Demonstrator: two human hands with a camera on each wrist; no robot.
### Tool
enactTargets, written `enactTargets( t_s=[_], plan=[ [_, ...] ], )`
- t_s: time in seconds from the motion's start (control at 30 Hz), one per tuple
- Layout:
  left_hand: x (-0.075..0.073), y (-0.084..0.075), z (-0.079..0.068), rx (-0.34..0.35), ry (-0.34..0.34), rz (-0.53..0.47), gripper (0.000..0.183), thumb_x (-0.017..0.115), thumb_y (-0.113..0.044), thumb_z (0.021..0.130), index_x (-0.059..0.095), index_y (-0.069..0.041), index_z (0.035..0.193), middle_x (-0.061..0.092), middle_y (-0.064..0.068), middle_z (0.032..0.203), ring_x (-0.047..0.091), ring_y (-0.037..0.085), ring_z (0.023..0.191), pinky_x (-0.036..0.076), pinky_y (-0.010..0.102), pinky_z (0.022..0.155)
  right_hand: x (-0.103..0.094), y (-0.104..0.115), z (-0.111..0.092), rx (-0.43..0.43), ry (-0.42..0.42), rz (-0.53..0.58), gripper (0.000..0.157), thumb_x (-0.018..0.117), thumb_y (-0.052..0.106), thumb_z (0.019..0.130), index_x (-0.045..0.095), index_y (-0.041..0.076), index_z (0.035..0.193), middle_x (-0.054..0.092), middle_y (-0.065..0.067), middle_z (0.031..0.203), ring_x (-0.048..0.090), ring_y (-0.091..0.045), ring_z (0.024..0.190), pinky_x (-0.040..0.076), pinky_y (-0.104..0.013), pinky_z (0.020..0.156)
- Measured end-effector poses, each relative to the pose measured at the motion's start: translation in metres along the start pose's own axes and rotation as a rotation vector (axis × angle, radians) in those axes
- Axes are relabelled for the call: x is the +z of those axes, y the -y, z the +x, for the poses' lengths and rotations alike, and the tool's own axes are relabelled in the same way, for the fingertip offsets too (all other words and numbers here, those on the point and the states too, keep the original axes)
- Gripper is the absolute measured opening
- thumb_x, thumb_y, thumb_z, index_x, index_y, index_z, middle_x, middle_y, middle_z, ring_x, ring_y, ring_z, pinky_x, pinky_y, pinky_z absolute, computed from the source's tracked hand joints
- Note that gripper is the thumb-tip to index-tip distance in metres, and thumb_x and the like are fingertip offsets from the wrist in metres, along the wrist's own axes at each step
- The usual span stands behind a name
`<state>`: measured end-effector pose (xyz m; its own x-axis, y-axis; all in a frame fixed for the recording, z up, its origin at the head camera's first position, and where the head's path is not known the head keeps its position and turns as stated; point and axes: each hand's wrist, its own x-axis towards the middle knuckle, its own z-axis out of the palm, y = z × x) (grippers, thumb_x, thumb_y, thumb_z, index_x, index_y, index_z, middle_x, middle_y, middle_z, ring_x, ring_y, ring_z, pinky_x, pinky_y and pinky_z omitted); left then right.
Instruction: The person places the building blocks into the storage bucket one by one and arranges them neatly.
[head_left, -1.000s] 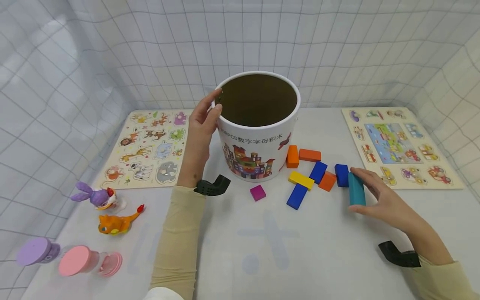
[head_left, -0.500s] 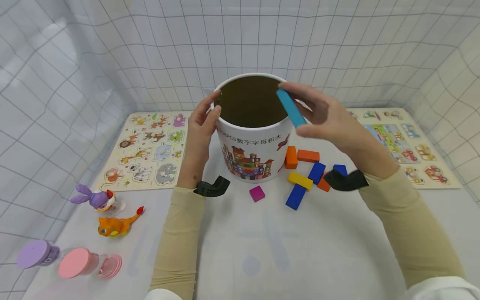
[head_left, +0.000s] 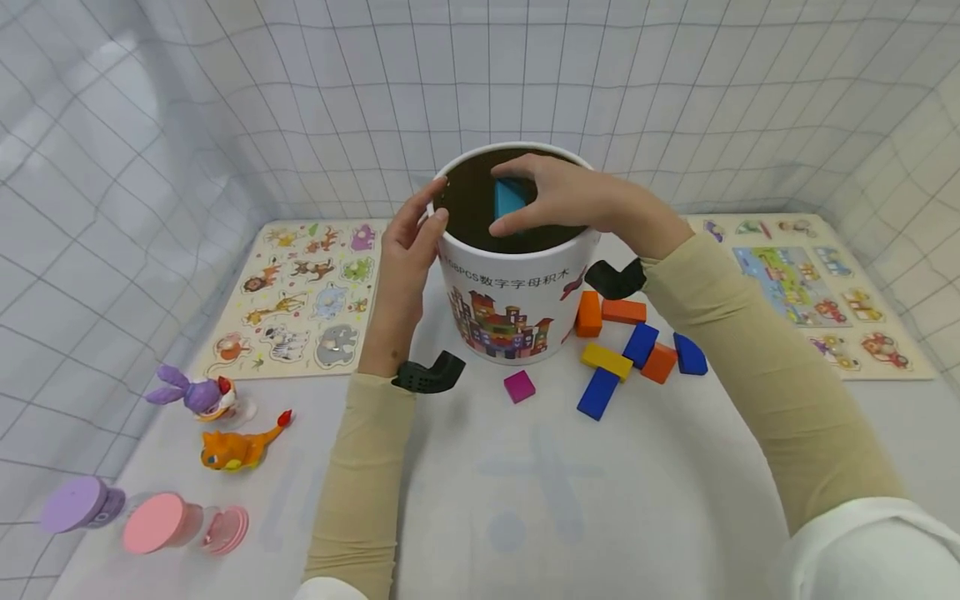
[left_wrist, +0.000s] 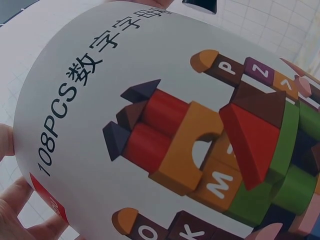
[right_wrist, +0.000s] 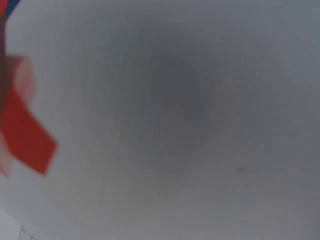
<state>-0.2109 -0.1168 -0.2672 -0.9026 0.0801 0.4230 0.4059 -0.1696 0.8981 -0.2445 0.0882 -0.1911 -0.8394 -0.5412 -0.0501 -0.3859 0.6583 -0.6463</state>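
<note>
A: Changed since half a second ago?

B: Carried leftward, from over the right rim to inside the mouth of the white bucket (head_left: 510,292), upper centre of the frame: the teal block (head_left: 510,200). More fully in view, right of centre: a blue block (head_left: 691,354) with a curved edge.

A: Significance for the work in hand?

B: By judgement, carrying all but complete; letting go not yet done.

A: Condition of the hands?

B: For the right hand (head_left: 566,193), reaching in over the rim: grasping the teal block between thumb and fingers. For the left hand (head_left: 407,254), just left of upper centre: pinching the bucket's rim as before, probably to steady it.

A: Appearance of the block?

B: Plain teal and straight-edged where visible; partly hidden by the fingers, hence of uncertain full outline. Not discernible in the blurred right wrist view.

A: And of the bucket?

B: Upright, printed with lettering and a picture of stacked blocks, enlarged in the left wrist view. Near its base, right of centre: an orange block (head_left: 588,315). Below centre: a magenta block (head_left: 520,386).
</note>
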Motion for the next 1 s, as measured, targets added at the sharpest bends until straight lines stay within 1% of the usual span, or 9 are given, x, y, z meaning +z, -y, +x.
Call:
enactTargets(
  t_s=[0.17, 0.27, 0.4, 0.53, 0.63, 0.7, 0.83, 0.9, 1.0],
  plan=[
    [0.0, -0.001, 0.0, 0.0, 0.003, 0.011, 0.041, 0.05, -0.016, 0.089, 0.047, -0.013, 0.13, 0.042, -0.002, 0.134, 0.044, 0.019, 0.118, 0.034, 0.039, 0.098, 0.001, 0.002, 0.005, 0.035, -0.003, -0.077, 0.091, 0.066, 0.049, 0.072, 0.023, 0.008, 0.14, 0.027, -0.005, 0.141, 0.035, -0.02, 0.118, 0.034, -0.037, 0.098],
    [0.0, -0.001, 0.001, 0.0, 0.003, 0.021, 0.041, 0.05, -0.017, 0.089, 0.047, -0.014, 0.13, 0.042, -0.002, 0.133, 0.044, 0.019, 0.119, 0.034, 0.04, 0.098, 0.001, 0.004, 0.004, 0.035, -0.062, -0.062, 0.09, 0.065, 0.048, 0.074, 0.02, 0.01, 0.141, 0.023, -0.005, 0.143, 0.031, -0.02, 0.124, 0.03, -0.038, 0.1],
    [0.0, 0.0, 0.001, -0.006, -0.001, 0.021, 0.041, 0.051, -0.017, 0.089, 0.047, -0.015, 0.129, 0.043, -0.002, 0.133, 0.043, 0.02, 0.12, 0.033, 0.039, 0.098, 0.005, 0.003, -0.009, -0.084, -0.326, 0.064, 0.074, 0.063, 0.035, 0.08, 0.027, 0.011, 0.14, 0.027, -0.002, 0.142, 0.03, -0.015, 0.126, 0.027, -0.029, 0.102],
    [0.001, 0.001, 0.0, -0.009, -0.005, 0.014, 0.041, 0.051, -0.017, 0.088, 0.047, -0.014, 0.129, 0.042, -0.002, 0.133, 0.042, 0.02, 0.121, 0.033, 0.038, 0.099, 0.02, -0.011, -0.046, -0.283, -0.62, 0.301, 0.054, 0.06, 0.008, 0.083, 0.039, 0.004, 0.133, 0.037, -0.005, 0.136, 0.032, -0.011, 0.125, 0.027, -0.024, 0.102],
    [0.002, 0.002, 0.0, -0.007, -0.008, 0.013, 0.041, 0.052, -0.017, 0.088, 0.047, -0.014, 0.129, 0.042, -0.001, 0.134, 0.041, 0.02, 0.121, 0.033, 0.038, 0.099, 0.037, -0.045, -0.083, -0.272, -0.71, 0.399, 0.049, 0.057, 0.005, 0.084, 0.042, 0.004, 0.131, 0.039, -0.006, 0.134, 0.032, -0.013, 0.125, 0.028, -0.027, 0.102],
    [0.003, 0.003, 0.001, -0.007, -0.009, 0.014, 0.041, 0.052, -0.017, 0.088, 0.047, -0.014, 0.129, 0.042, -0.001, 0.134, 0.041, 0.02, 0.122, 0.033, 0.038, 0.099, 0.051, -0.078, -0.106, -0.16, -0.712, 0.403, 0.048, 0.057, 0.012, 0.086, 0.043, 0.008, 0.131, 0.04, -0.005, 0.134, 0.034, -0.014, 0.125, 0.029, -0.024, 0.1],
    [0.002, 0.003, 0.001, -0.011, -0.006, 0.015, 0.041, 0.052, -0.017, 0.088, 0.048, -0.014, 0.129, 0.042, -0.002, 0.134, 0.04, 0.021, 0.122, 0.033, 0.038, 0.099, 0.077, -0.134, -0.145, 0.145, -0.539, 0.284, 0.05, 0.054, 0.026, 0.088, 0.04, 0.01, 0.133, 0.039, -0.009, 0.135, 0.035, -0.022, 0.124, 0.034, -0.033, 0.098],
    [0.002, 0.003, 0.002, -0.009, 0.002, 0.013, 0.041, 0.051, -0.016, 0.088, 0.047, -0.013, 0.129, 0.042, -0.002, 0.134, 0.04, 0.021, 0.122, 0.033, 0.039, 0.099, 0.085, -0.154, -0.161, 0.218, -0.445, 0.198, 0.052, 0.054, 0.027, 0.088, 0.038, 0.008, 0.134, 0.037, -0.014, 0.135, 0.033, -0.029, 0.124, 0.032, -0.042, 0.097],
    [0.0, 0.002, 0.003, 0.004, 0.01, 0.007, 0.041, 0.051, -0.017, 0.088, 0.047, -0.014, 0.129, 0.042, -0.001, 0.133, 0.042, 0.023, 0.121, 0.034, 0.04, 0.098, 0.087, -0.172, -0.178, 0.232, -0.326, 0.091, 0.057, 0.058, 0.023, 0.086, 0.034, 0.003, 0.134, 0.031, -0.02, 0.136, 0.027, -0.038, 0.124, 0.027, -0.055, 0.096]
  ],
)
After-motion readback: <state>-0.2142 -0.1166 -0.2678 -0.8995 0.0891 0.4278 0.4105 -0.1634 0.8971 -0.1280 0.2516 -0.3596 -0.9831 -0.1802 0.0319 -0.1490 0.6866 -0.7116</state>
